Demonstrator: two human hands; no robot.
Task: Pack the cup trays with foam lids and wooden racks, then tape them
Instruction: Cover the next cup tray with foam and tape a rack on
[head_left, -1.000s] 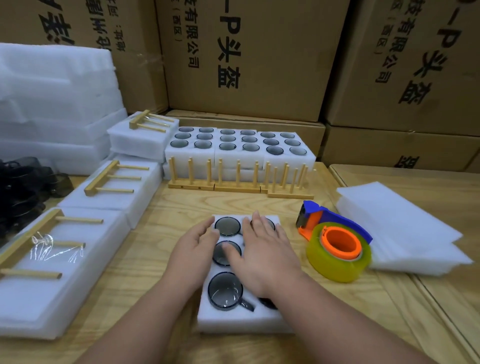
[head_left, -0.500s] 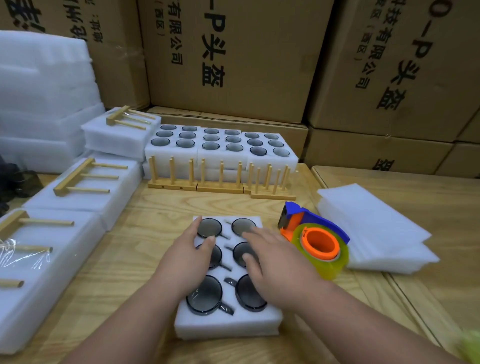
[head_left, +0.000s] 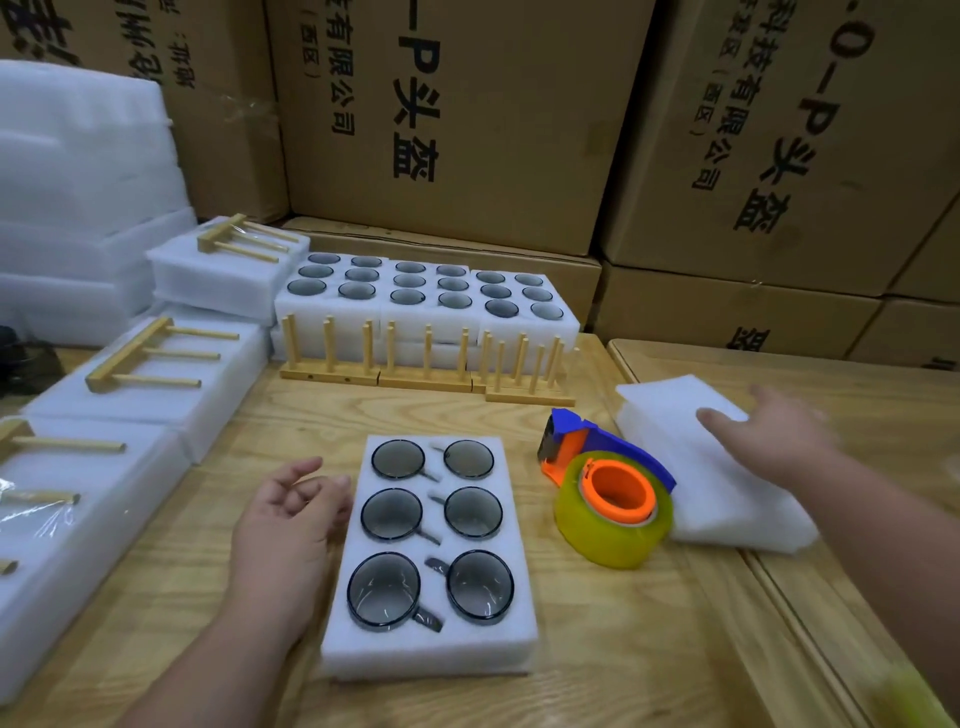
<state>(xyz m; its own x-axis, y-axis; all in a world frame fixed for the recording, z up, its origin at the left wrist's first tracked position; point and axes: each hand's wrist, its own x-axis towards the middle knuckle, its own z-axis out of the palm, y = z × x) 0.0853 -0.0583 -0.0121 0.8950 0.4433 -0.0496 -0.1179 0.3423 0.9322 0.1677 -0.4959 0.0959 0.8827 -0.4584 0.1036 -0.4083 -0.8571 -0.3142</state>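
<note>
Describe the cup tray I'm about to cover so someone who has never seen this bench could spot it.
On the wooden table, in front of the cardboard boxes, look nearest the person, between the two hands. The cup tray is a white foam block left of the tape dispenser. Unlike the trays at the back, it stands alone, with six dark glass cups whose handles show.

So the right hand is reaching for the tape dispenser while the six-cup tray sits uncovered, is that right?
Not quite. In the head view the right hand is on the stack of foam lids, not the tape dispenser. The six-cup tray does sit uncovered.
</note>
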